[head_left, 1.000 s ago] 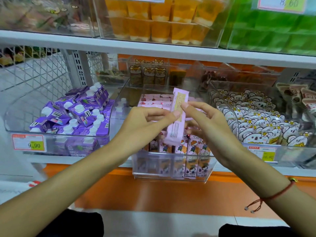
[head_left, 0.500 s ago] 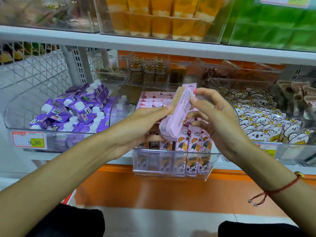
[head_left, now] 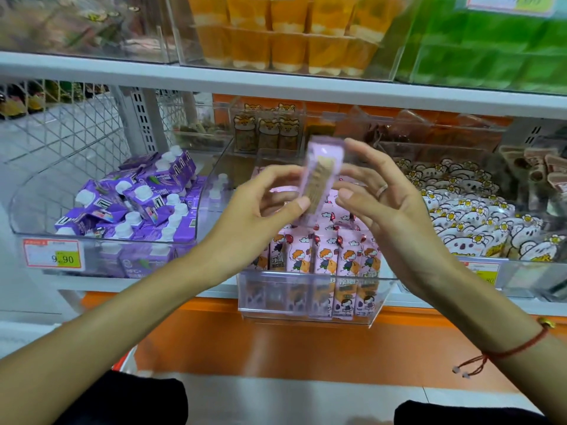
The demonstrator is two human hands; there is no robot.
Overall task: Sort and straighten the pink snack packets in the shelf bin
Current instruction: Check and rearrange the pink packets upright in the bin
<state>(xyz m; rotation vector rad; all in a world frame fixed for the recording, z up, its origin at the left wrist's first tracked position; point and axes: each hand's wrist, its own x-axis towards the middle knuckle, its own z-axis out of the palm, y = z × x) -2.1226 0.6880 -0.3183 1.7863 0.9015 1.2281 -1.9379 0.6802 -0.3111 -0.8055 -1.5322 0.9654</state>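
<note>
A long pink snack packet (head_left: 319, 176) stands up in the air between two hands, just above the clear plastic shelf bin (head_left: 310, 297). The left hand (head_left: 260, 210) pinches its lower part with thumb and fingertips. The right hand (head_left: 389, 207) is spread with straight fingers just beside the packet; I cannot tell if it touches, as the packet is blurry. Inside the bin, more pink packets with a cartoon child (head_left: 325, 259) stand upright in a row at the front, with others lying flat behind. To the left, a clear curved tub (head_left: 27, 194) holds purple drink cartons with white caps (head_left: 135, 204). To the right, another clear bin (head_left: 521, 271) is full of white bear-shaped packets (head_left: 466, 222)
</note>
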